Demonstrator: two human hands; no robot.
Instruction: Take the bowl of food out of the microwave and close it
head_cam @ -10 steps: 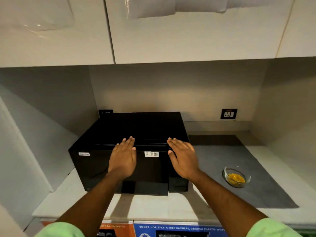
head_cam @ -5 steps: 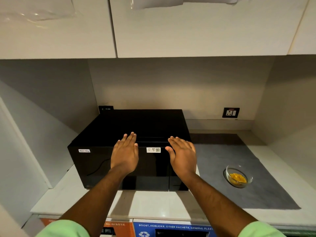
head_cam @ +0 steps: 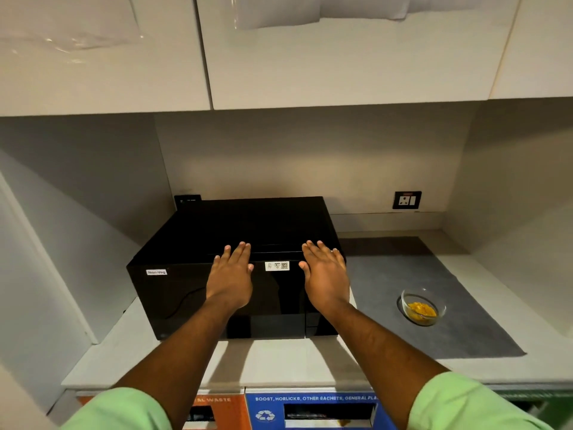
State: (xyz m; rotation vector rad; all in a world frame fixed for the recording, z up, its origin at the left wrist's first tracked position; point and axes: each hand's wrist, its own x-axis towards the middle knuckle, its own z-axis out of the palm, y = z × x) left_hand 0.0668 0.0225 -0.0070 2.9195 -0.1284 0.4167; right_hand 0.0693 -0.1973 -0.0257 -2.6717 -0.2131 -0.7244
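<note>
A black microwave [head_cam: 186,293] stands on the counter at the left, its door flush with the front and shut. My left hand [head_cam: 231,276] lies flat against the upper part of the door, fingers together and holding nothing. My right hand [head_cam: 325,274] lies flat beside it near the microwave's right end, also holding nothing. A small glass bowl of yellow food [head_cam: 422,307] sits on a grey mat [head_cam: 465,336] to the right of the microwave, well apart from both hands.
White wall cabinets [head_cam: 341,57] hang overhead. A wall socket [head_cam: 406,200] is at the back right. The pale counter [head_cam: 279,364] ends just in front of me, with orange and blue waste bins [head_cam: 310,411] below its edge. Side walls close in left and right.
The microwave door's lower edge, which stuck out a second ago, now sits flush. Both hands stay flat on the door; the view has shifted slightly.
</note>
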